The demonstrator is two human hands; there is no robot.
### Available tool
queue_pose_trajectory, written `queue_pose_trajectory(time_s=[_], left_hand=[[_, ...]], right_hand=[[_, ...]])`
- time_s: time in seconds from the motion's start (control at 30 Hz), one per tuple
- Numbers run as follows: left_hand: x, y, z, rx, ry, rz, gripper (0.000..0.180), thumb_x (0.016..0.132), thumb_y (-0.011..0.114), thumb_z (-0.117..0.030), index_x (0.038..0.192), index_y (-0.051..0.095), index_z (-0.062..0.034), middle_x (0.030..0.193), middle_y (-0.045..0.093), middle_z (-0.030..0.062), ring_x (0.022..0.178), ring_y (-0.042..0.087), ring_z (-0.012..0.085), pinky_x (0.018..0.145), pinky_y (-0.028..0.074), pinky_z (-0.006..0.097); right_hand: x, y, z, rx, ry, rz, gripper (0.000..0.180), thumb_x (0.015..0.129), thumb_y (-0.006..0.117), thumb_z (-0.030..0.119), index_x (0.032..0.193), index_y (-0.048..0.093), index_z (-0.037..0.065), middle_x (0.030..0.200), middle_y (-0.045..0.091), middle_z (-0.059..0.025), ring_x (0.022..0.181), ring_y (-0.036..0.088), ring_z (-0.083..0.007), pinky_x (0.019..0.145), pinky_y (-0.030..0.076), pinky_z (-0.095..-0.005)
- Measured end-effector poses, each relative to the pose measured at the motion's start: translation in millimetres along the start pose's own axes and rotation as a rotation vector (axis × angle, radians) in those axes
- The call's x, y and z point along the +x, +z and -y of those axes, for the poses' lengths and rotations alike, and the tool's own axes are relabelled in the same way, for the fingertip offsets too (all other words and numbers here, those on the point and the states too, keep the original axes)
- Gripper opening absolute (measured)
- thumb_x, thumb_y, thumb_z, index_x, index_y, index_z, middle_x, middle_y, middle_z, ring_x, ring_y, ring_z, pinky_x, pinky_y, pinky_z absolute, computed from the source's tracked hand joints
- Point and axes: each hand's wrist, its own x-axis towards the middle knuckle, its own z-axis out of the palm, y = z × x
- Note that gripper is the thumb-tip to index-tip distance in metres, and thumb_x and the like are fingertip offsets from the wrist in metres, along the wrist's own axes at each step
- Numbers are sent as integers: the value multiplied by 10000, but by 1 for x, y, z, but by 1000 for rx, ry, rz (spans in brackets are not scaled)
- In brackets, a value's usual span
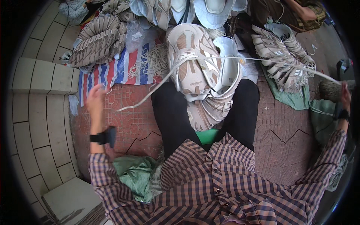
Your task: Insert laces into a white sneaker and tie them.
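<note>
A white and tan sneaker upper (191, 77) lies across my knees. A white shoelace (240, 57) runs through its eyelets. My right hand (345, 98), far out to the right, is closed on one end of the lace and stretches it taut. The other end hangs loose on the left, its tip curving near my left hand (96, 99). That hand is raised over the red tiles, apart from the lace tip, its fingers smeared by motion. More uppers (210, 112) are stacked beneath, between my legs, beside a pale blue-lined upper (228, 63).
Bundled uppers stand at left (97, 45) and right (281, 56). Loose laces (153, 62) lie on a striped sheet (101, 77). Pale blue-lined uppers (213, 13) are piled ahead. Green cloth (137, 174) lies by my left side. Another person's arm (302, 9) shows at far right.
</note>
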Motion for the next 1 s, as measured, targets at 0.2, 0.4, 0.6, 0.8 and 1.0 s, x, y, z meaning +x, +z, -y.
queue_pose_trajectory(time_s=[0.2, 0.4, 0.6, 0.8, 1.0], left_hand=[[-34, 133, -70, 161, 215, 226, 113, 794, 569, -111, 883, 591, -46, 750, 637, 60, 671, 578, 117, 608, 441, 250], [-23, 168, -73, 398, 622, 50, 48, 751, 552, -68, 798, 552, -57, 737, 559, 109, 668, 568, 310, 577, 448, 380], [-16, 170, -80, 469, 786, 194, 80, 745, 567, -73, 777, 495, -59, 733, 510, 109, 659, 547, 333, 557, 429, 408], [-3, 174, -76, 469, 931, 311, 69, 746, 560, -78, 803, 543, -42, 709, 540, 113, 592, 550, 289, 537, 429, 371], [-5, 179, -60, 54, 149, 416, 161, 748, 558, -154, 786, 574, 2, 642, 579, 98, 578, 550, 206, 579, 442, 326]], right_hand=[[-7, 266, -100, -204, -55, 682, 430, 919, 419, 202, 1293, 356, 0, 1236, 466, -79, 1057, 452, -141, 949, 332, -274], [-247, 516, -235, -571, -131, 658, 291, 858, 542, 276, 980, 646, 32, 886, 614, 0, 743, 516, -59, 666, 415, -207], [-287, 572, -300, -641, 51, 616, 291, 806, 603, 268, 845, 666, -13, 707, 599, 5, 683, 506, -67, 628, 394, -211], [-275, 595, -329, -669, 233, 642, 305, 817, 535, 302, 743, 642, 26, 580, 515, 0, 574, 450, -61, 516, 350, -228], [-263, 612, -343, -736, 288, 847, 298, 837, 548, 261, 634, 579, 44, 552, 487, 38, 487, 409, -45, 465, 324, -201]])
